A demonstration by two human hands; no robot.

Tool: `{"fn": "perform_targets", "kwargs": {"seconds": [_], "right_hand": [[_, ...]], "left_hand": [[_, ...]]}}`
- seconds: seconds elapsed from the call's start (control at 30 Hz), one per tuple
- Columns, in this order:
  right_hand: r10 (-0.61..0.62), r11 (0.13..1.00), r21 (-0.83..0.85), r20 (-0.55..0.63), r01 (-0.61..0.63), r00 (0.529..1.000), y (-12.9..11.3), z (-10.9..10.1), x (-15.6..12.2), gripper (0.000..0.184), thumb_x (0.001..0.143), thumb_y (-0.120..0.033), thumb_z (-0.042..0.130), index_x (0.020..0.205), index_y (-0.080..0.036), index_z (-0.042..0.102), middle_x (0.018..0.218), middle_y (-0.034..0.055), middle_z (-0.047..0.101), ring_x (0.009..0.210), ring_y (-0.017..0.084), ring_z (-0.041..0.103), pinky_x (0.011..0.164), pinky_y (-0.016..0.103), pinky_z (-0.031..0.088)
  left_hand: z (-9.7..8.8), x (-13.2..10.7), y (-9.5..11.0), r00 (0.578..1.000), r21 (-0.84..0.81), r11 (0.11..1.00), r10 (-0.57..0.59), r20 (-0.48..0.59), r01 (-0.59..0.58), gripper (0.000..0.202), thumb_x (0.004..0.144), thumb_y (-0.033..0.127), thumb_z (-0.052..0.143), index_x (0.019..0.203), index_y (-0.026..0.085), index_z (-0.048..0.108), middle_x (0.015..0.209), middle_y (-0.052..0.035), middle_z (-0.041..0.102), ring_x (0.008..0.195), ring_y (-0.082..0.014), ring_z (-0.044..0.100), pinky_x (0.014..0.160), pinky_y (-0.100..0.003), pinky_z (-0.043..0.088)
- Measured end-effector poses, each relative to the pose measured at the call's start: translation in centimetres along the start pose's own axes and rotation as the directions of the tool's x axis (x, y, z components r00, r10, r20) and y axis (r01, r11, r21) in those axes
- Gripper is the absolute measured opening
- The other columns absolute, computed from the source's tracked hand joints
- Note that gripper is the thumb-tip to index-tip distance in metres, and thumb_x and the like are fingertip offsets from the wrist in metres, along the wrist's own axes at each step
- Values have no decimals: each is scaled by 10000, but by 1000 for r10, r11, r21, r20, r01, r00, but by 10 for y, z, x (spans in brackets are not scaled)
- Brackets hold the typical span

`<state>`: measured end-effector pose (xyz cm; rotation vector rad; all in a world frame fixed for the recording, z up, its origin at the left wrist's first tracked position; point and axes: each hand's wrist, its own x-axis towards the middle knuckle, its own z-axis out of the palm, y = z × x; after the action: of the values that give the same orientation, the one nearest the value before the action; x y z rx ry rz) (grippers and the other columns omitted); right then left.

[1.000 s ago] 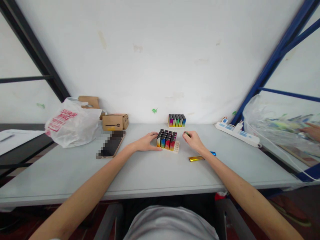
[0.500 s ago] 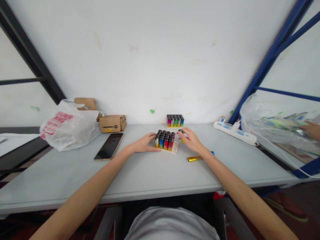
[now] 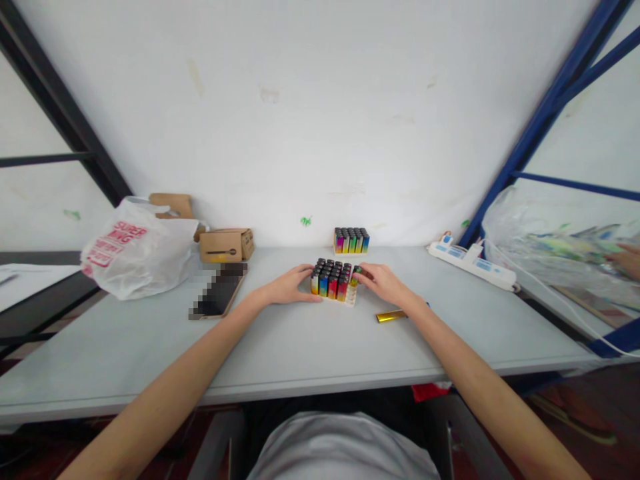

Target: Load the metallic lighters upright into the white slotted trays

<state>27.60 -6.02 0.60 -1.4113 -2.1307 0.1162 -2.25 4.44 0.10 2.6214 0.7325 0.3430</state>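
A white tray of colourful lighters [image 3: 332,283] stands upright at the middle of the grey table [image 3: 300,340]. My left hand [image 3: 290,287] rests against the tray's left side, fingers curled around its edge. My right hand [image 3: 383,283] pinches a green lighter [image 3: 356,274] and holds it upright at the tray's right edge, over the open slots. A gold lighter [image 3: 391,316] lies flat on the table just right of my right wrist, with a blue one mostly hidden behind the arm.
A second full tray of lighters [image 3: 351,241] stands at the wall. A phone [image 3: 218,297], a cardboard box [image 3: 227,245] and a white plastic bag [image 3: 137,250] are on the left. A white power strip [image 3: 473,266] lies on the right. Another person's hand [image 3: 629,259] shows at far right.
My right hand has carried the green lighter leftward from open table to the right edge of the tray. My left hand has stayed on the tray.
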Motion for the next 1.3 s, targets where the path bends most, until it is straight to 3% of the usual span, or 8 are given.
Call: {"fn": "perform_targets", "kwargs": {"seconds": [0.13,0.3,0.5,0.7,0.83,1.0,1.13,1.3], "right_hand": [[-3,1000,12,70,2,998,1,-5,-1,333,1027,-461,522,850,-203,636,800,53,690,718,201,601,710,316,449],[155,963,179,238,-200,959,8,-45,-22,423,954,-497,610,1253,-202,660,1003,80,760,886,231,698,828,349,535],[269,961,-17,267,-275,925,34,-96,-77,460,840,-568,679,1096,-193,754,1112,125,741,1025,303,680,939,407,512],[267,959,20,277,-283,923,45,-95,-108,471,841,-647,664,965,-201,750,1036,102,736,981,287,664,923,407,505],[339,898,270,76,-347,938,48,-83,-101,490,833,-665,693,984,-200,712,893,60,714,776,215,637,746,354,519],[480,752,575,-144,-322,865,46,-73,-72,507,760,-665,769,951,-200,706,634,-33,543,513,111,415,479,273,343],[544,626,752,-230,-208,807,29,-70,-43,458,698,-606,842,856,-194,723,716,-5,572,559,97,401,483,261,341],[499,559,817,-198,-138,844,7,-65,-11,458,769,-649,773,823,-206,669,834,19,626,731,138,562,626,262,501]], "left_hand": [[1,0,-1,1000,3,1000,-1,-12,1,931,801,726,711,1499,147,501,1605,-169,441,1475,-346,425,1255,-434,309],[0,0,-2,1000,18,1000,-1,-2,1,940,798,759,688,1484,140,515,1603,-171,442,1474,-347,426,1253,-426,315],[1,1,0,1000,34,999,-10,-4,10,940,794,771,680,1466,130,534,1595,-168,451,1472,-354,427,1253,-400,319],[-1,0,2,1000,23,1000,-11,2,11,957,799,765,684,1498,136,502,1601,-173,444,1470,-355,430,1257,-422,316],[-2,0,2,1000,32,999,-6,3,6,952,804,767,679,1499,140,503,1587,-173,460,1453,-357,450,1247,-420,331],[-1,-1,2,1000,21,1000,18,-19,-18,913,801,766,682,1482,177,530,1554,-144,506,1426,-354,481,1230,-414,357],[-1,-1,2,1000,6,1000,13,-21,-13,913,798,756,690,1469,156,539,1572,-159,483,1451,-362,451,1243,-421,337],[-1,0,4,1000,22,1000,-7,-2,7,907,802,747,691,1446,124,552,1576,-180,469,1465,-372,430,1249,-424,328]]}}
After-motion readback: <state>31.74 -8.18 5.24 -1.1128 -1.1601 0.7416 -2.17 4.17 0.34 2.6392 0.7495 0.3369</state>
